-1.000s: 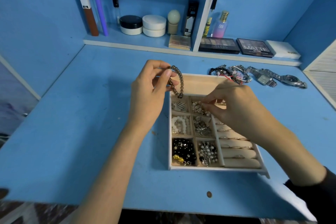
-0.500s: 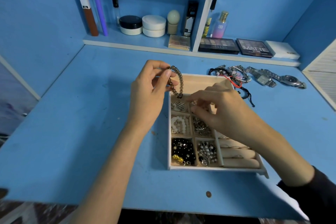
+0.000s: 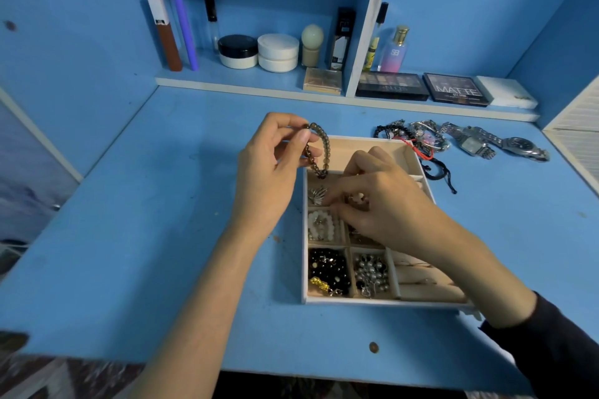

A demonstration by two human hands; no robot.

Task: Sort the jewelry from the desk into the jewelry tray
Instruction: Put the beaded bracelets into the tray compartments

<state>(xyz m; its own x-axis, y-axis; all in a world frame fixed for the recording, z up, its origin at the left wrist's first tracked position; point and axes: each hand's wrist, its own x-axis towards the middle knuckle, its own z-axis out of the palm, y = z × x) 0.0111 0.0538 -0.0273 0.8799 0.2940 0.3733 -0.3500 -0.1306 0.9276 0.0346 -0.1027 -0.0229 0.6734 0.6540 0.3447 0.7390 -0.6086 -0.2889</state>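
Note:
A wooden jewelry tray (image 3: 304, 272) with several small compartments lies on the blue desk. My left hand (image 3: 269, 168) pinches a brown beaded bracelet (image 3: 321, 152) that dangles over the tray's back left corner. My right hand (image 3: 379, 204) reaches into the upper middle compartments, its fingertips closed on a small pale piece of jewelry (image 3: 358, 197). Visible compartments hold a silver brooch (image 3: 317, 195), white beads (image 3: 321, 226), black beads (image 3: 329, 269) and grey pearls (image 3: 371, 274). Loose bracelets (image 3: 418, 136) and two watches (image 3: 499, 146) lie on the desk behind the tray, to the right.
A low shelf (image 3: 227, 82) at the back carries cosmetic jars, tubes, bottles and eyeshadow palettes (image 3: 453, 92). A black cord bracelet (image 3: 439, 170) trails beside the tray's right edge. Blue walls close in the desk on both sides. Bare desk surface stretches to the left of the tray.
My right hand has moved leftward across the tray, from the ring rolls to the upper middle compartments. My left hand still holds the brown bracelet in the same place.

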